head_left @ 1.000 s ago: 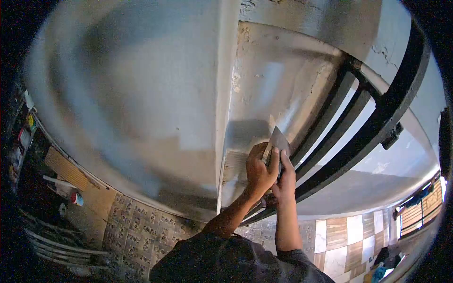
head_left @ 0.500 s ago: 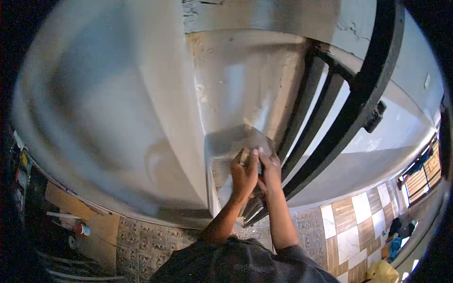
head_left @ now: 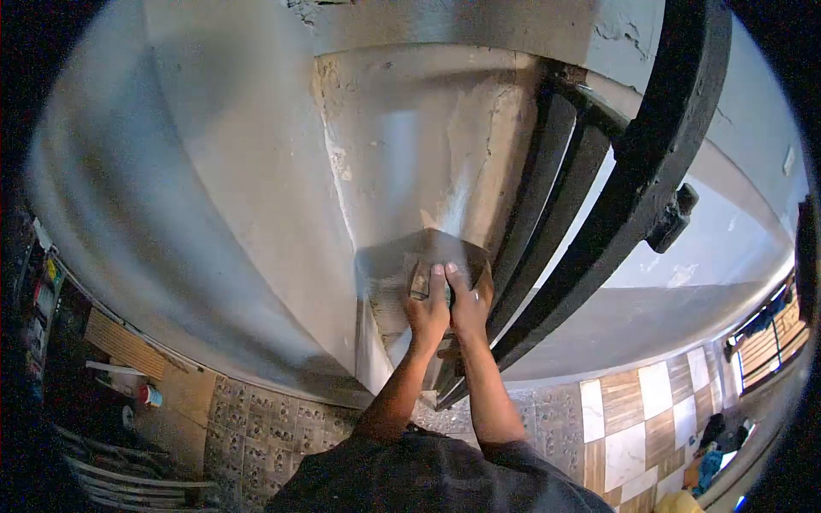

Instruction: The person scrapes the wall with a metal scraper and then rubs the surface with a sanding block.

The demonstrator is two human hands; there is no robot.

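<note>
Both my hands are pressed side by side, thumbs together, against the lower part of a pale plastered wall recess (head_left: 402, 171). My left hand (head_left: 429, 309) is closed on a small flat block (head_left: 420, 280), whose brownish edge shows beside the thumb. My right hand (head_left: 469, 306) is closed around the same block from the other side. Fingers and shadow hide most of it, and I cannot tell its exact kind. Grey, darker plaster (head_left: 385, 261) surrounds the hands.
Black metal bars (head_left: 590, 231) rise close to my right hand, with a latch-like piece (head_left: 671, 221) on the outer one. A pale wall edge (head_left: 342, 184) stands at the left. Below lie patterned tiles (head_left: 256, 427) and checkered tiles (head_left: 629, 419). A small tub (head_left: 150, 396) stands lower left.
Both hands, with the block between them, appear slightly further left in the view, and the whole scene has shifted left too. The grip looks the same.
</note>
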